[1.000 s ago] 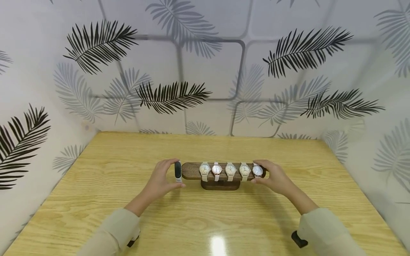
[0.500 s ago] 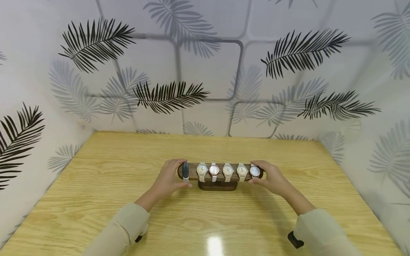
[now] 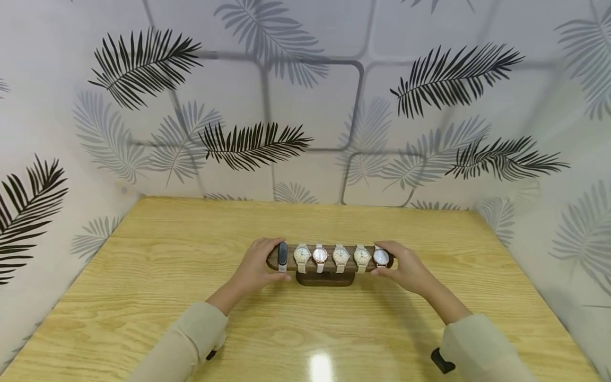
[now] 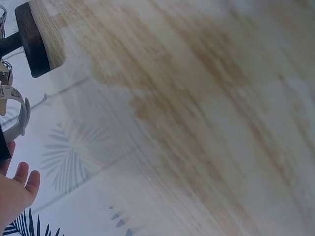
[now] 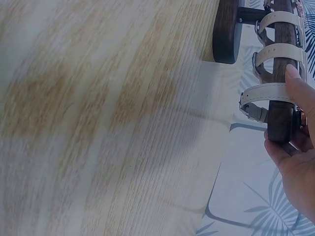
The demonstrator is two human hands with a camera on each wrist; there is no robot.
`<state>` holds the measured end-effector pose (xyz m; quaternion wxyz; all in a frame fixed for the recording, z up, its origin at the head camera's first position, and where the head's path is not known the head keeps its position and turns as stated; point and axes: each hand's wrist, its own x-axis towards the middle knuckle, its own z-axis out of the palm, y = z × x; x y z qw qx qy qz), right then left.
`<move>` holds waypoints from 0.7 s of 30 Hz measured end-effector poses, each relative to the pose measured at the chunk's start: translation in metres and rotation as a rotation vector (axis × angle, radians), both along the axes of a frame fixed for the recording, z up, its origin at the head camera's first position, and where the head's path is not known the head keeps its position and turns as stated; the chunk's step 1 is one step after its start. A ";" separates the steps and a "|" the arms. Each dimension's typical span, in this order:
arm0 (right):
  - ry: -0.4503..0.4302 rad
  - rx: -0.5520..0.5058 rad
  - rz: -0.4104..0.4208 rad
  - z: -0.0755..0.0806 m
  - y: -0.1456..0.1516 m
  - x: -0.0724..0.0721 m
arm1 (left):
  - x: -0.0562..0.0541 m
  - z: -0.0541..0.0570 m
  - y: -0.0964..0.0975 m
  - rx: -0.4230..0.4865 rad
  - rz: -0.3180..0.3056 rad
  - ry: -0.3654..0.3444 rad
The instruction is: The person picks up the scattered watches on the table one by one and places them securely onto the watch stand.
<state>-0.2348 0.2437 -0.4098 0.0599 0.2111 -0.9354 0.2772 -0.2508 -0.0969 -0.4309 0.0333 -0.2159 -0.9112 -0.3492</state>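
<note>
A dark wooden watch stand [image 3: 350, 258], a bar on a low base [image 3: 325, 279], stands mid-table in the head view. Several watches with pale straps circle the bar, among them a rose-rimmed watch [image 3: 320, 255]. At the bar's left end sits a fitness band [image 3: 282, 254] with a dark oblong screen and pale strap. My left hand [image 3: 258, 266] holds this band between thumb and fingers. My right hand [image 3: 407, 268] grips the bar's right end, beside the endmost watch [image 3: 381, 258]. The right wrist view shows its strap [image 5: 268, 92] looped loosely around the bar.
The stand rests on a light wood-grain table [image 3: 305, 323]. A leaf-patterned wall [image 3: 305, 175] rises behind the table's back edge. Black wrist gear [image 3: 442, 361] shows under the right sleeve.
My left hand has moved right, bringing the fitness band from beside the bar's left end onto it and slightly farther along. My right hand stays at the right end.
</note>
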 end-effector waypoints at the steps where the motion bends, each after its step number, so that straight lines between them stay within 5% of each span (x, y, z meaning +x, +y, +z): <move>1: -0.004 -0.003 -0.001 0.000 0.000 0.000 | 0.000 0.000 0.000 -0.003 0.001 -0.001; 14: -0.022 -0.064 -0.046 -0.010 -0.003 0.006 | 0.002 -0.001 -0.002 -0.035 0.013 0.015; 21: 0.104 -0.098 -0.101 -0.013 0.006 0.024 | 0.017 -0.006 -0.013 -0.111 0.069 0.201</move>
